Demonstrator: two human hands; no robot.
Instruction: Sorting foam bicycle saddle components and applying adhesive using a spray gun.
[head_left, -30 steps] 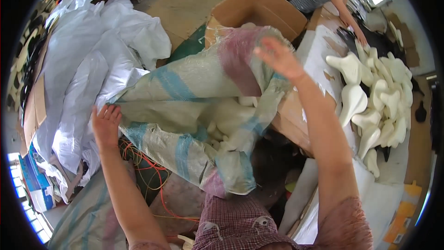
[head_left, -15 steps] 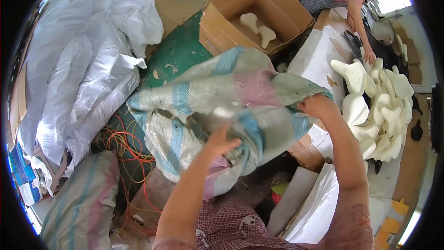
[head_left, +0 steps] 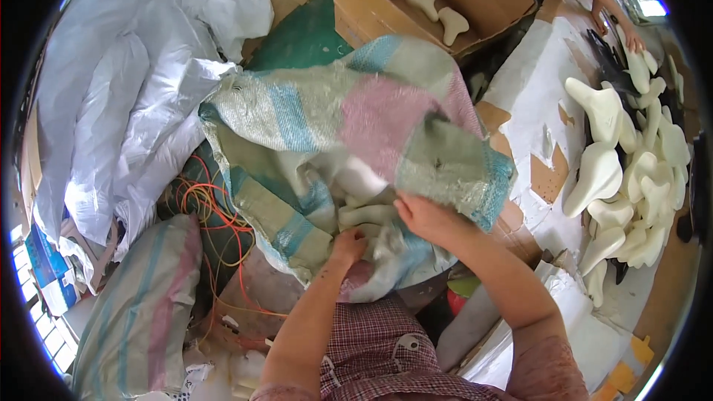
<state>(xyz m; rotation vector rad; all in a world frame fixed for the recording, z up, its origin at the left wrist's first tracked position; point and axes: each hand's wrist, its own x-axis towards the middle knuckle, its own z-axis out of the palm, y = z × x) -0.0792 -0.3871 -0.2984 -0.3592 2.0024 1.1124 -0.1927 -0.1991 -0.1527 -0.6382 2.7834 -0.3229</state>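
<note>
A large woven sack [head_left: 312, 115], pale green-grey with blue and pink stripes, lies in front of me with its mouth spread wide. My left hand [head_left: 349, 245] is closed on the near part of its mouth, fingers curled. Right of it, my right hand [head_left: 425, 217] grips the sack's folded material; its fingertips are partly hidden. Between my hands, smooth pale shapes [head_left: 368, 215] show inside the sack, partly covered by cloth, and I cannot make out their kind.
Cream saddle-shaped pieces [head_left: 598, 174] are piled at right, where another person's hand [head_left: 631, 36] reaches in. A cardboard box [head_left: 364, 7] at the back holds two such pieces. White plastic sheeting [head_left: 119, 104], a full striped sack [head_left: 141, 312] and tangled cords [head_left: 215, 204] lie at left.
My right hand has come left and down from the sack's right end, toward my left hand. The sack's mouth has opened toward me, showing its inside. The whole view has shifted somewhat.
</note>
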